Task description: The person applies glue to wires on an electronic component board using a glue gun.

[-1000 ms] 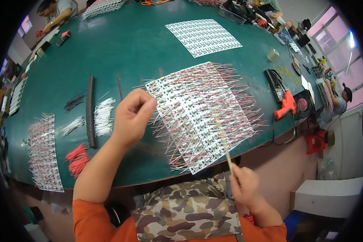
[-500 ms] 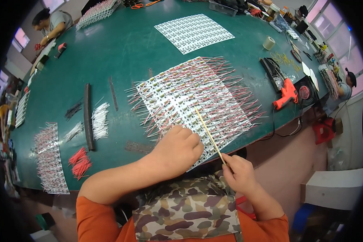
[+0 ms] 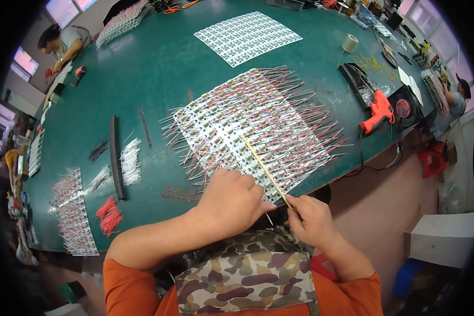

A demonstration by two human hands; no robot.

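A large white circuit board panel (image 3: 216, 126) lies in front of me, with rows of small parts and many red and white wires sticking out past its sides. My left hand (image 3: 230, 197) is closed over the panel's near left corner. A thin white wire (image 3: 269, 218) pokes out below its thumb; the rest is hidden by the fingers. In a pinch, my right hand (image 3: 312, 220) holds a slim pale wooden stick (image 3: 262, 164) by its near end, just off the panel's near edge. The stick slants away to the left over the panel, its tip above the middle rows.
Left lie red wires (image 3: 109, 216), white wires (image 3: 130, 162), a dark bar (image 3: 116, 158) and a narrow wired panel (image 3: 77, 213). A bare panel (image 3: 247, 38) lies farther back. An orange glue gun (image 3: 379, 111) and a tape roll (image 3: 350, 43) are right. Two people work nearby.
A white wire now shows below my left hand, whose thumb has come into sight. The stick's tip has shifted a little left over the panel. The whole view has tilted slightly.
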